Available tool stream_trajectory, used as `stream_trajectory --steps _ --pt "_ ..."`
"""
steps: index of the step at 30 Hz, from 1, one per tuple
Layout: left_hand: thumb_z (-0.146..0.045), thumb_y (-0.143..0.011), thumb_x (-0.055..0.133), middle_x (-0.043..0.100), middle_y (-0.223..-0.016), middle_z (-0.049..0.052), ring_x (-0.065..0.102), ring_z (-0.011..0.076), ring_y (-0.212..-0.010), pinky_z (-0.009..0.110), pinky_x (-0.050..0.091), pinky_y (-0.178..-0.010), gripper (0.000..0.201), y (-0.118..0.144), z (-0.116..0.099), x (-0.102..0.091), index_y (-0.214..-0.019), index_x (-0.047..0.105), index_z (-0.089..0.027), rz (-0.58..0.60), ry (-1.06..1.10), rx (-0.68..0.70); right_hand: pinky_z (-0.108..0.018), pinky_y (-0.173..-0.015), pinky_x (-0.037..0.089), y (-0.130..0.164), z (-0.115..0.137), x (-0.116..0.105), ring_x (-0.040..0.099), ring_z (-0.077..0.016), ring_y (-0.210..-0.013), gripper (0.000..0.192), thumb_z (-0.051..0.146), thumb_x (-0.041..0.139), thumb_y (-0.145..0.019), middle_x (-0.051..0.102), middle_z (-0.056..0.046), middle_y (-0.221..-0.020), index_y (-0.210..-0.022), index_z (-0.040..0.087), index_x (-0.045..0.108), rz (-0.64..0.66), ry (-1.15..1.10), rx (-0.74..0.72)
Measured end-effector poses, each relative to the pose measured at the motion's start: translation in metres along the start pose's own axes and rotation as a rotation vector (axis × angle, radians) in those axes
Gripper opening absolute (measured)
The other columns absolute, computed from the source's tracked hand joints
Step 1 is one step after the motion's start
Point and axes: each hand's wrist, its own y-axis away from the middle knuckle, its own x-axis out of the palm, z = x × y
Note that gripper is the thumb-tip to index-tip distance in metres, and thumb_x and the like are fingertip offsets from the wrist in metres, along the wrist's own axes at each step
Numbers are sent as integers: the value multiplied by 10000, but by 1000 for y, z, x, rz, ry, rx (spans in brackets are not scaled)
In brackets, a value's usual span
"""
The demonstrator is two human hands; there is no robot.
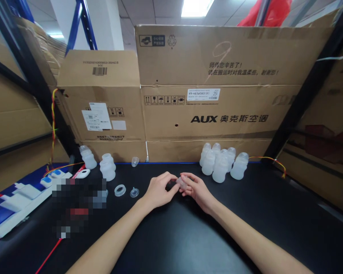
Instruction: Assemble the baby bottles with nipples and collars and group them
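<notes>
Head view: both hands meet over the black mat (pixel 188 236), fingertips pinched together on one small translucent part (pixel 181 182), prob. a soft silicone piece. Left hand (pixel 157 191) has thumb + forefinger closed on its left side; right hand (pixel 198 190) has fingers curled and closed on its right side. The part sits between the two sets of fingertips, lifted just off the mat as far as I can tell.

Handling, my guess: v. light, soft, squashy, a bit slick. It should take a pinch w/o damage but will deform, so best held by the rim or thicker edge, not the thin middle.

Left of the left fingers: a clear ring (pixel 120 190) and a small nipple-shaped piece (pixel 134 192) lie flat on the mat, near each other but apart. Further left and back: two squat ribbed bottles (pixel 108 166), (pixel 88 157), open-topped, look empty. A small clear cap (pixel 135 161) lies behind the left fingers by the cartons (pixel 217 87).

Beyond the right fingers: cluster of capped bottles (pixel 221 163), upright and touching, translucent; no contents seen. White power strip (pixel 25 198) far left.
</notes>
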Motion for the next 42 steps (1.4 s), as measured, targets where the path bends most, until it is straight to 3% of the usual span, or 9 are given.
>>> stream_trajectory --steps 6,10,18,22,27,33,36,39,42 --pt "-331 -898 603 679 -1119 111 615 291 -1102 435 442 -1007 264 -10 56 -21 -1101 681 -180 -132 -518 -233 -228 -618 571 -8 3 -17 697 -153 -723 730 559 842 -775 699 -121 -1095 -1341 200 551 -56 39 25" --pt "-333 -867 604 607 -1253 212 551 372 -1202 524 399 -1065 408 -8 94 -45 -1206 652 -111 -209 -713 -439 -229 -643 575 -7 1 -17 689 -148 -750 675 610 803 -796 688 -135 -1116 -1269 161 630 -3 77 35" --pt "-325 -871 562 323 -1565 195 180 394 -1506 699 72 -1216 464 -4 103 -89 -1304 552 -157 -668 -810 -549 -236 -645 575 -8 -3 -17 676 -141 -743 651 635 777 -810 681 -131 -1112 -1227 147 667 51 128 26" --pt "-297 -837 584 352 -1516 187 312 417 -1422 702 246 -1155 502 1 109 -104 -1317 531 -162 -771 -728 -710 -228 -633 569 -7 -2 -16 669 -134 -727 680 662 776 -796 681 -126 -1094 -1214 137 673 59 158 19" --pt "-195 -815 570 479 -1348 138 535 339 -1205 478 513 -970 460 5 117 -111 -1274 587 -193 -716 -571 -739 -218 -622 563 -6 -1 -14 663 -125 -720 675 668 772 -798 678 -120 -1076 -1193 129 674 62 176 18" --pt "-259 -909 585 554 -1281 113 562 252 -1241 393 488 -1099 327 -11 73 -90 -1225 611 -182 -770 -379 -252 -237 -626 580 -3 0 -10 666 -128 -711 676 605 800 -806 674 -108 -1076 -1276 160 604 17 168 7" --pt "-274 -896 650 587 -1249 92 588 224 -1220 384 488 -1122 300 -15 38 -61 -1185 614 -204 -663 -116 -31 -256 -667 592 -5 -2 -11 679 -148 -757 813 531 877 -747 680 -108 -1075 -1373 177 499 -45 121 -16" --pt "-276 -846 727 582 -1285 92 626 211 -1189 353 561 -1032 392 -10 12 -25 -1214 600 -229 -431 223 33 -270 -751 591 -8 -1 -14 678 -158 -841 886 478 917 -705 684 -104 -1108 -1395 187 444 -83 70 -105" --pt "-264 -760 820 616 -1284 95 671 205 -1144 360 569 -1024 542 -2 -3 3 -1242 577 -226 -282 547 -44 -296 -832 579 -7 4 -13 661 -183 -948 668 498 891 -729 679 -109 -1129 -1214 155 587 -69 103 -239"
